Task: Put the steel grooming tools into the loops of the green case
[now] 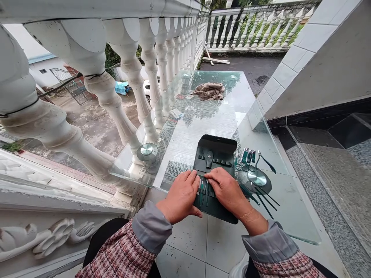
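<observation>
Currently L hand [185,195], near-flat, is resting on blk case [222,208]; R hand [227,189], half-curled, is touching slim tools [201,192] beneath; both grips unclear.

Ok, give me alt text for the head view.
A person's left hand and right hand touch an open black case holding slim tools at a glass table. More tools lie to the right; a crumpled cloth lies farther back. White balusters line the left.
</observation>
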`<state>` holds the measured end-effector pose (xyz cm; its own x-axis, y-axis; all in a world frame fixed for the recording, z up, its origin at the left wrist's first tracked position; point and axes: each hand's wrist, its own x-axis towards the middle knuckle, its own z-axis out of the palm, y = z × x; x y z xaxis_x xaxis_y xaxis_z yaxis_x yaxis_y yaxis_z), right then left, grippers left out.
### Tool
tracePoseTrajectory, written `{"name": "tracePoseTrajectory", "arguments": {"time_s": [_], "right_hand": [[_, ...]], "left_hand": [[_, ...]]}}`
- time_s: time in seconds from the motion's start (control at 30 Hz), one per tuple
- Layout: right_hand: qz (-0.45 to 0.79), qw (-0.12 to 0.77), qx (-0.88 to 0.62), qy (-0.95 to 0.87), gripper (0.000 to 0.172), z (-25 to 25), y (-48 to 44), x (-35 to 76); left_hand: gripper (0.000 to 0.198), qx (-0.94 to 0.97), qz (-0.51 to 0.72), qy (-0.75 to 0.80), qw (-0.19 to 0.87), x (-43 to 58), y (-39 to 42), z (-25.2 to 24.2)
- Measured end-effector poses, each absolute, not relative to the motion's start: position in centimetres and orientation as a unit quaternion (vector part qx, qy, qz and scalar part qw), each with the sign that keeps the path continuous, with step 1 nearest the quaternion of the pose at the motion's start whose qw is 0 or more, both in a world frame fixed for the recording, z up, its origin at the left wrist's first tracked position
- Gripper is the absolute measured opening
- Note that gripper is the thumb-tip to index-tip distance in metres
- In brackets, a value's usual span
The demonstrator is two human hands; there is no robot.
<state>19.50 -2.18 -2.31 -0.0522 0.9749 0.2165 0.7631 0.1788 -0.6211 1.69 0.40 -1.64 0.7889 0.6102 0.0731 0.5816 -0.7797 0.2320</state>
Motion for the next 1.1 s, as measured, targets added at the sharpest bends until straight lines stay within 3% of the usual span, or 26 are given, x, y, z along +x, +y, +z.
{"name": "tracePoseTrajectory", "arguments": {"time_s": [0.3, 0.63, 0.83, 1.1], "right_hand": [[0.187, 0.325, -0.64, -0.671, 0.026, -2.47, -2.27, 20.12], [0.148, 0.278, -0.635, -0.705, 0.029, -2.38, -2.46, 19.49], [0.144, 0.317, -0.641, -0.684, 0.027, -2.4, -2.54, 19.79], [0.139, 0.273, -0.642, -0.703, 0.025, -2.44, -2.6, 19.81]], "left_hand": [[0.11, 0.94, 0.066, 0.318, 0.102, 1.76, 0.4, -1.52], [0.112, 0.941, 0.067, 0.315, 0.104, 1.68, 0.41, -1.53], [0.112, 0.94, 0.07, 0.317, 0.107, 1.68, 0.39, -1.47], [0.117, 0.939, 0.075, 0.318, 0.107, 1.72, 0.21, -1.32]]}}
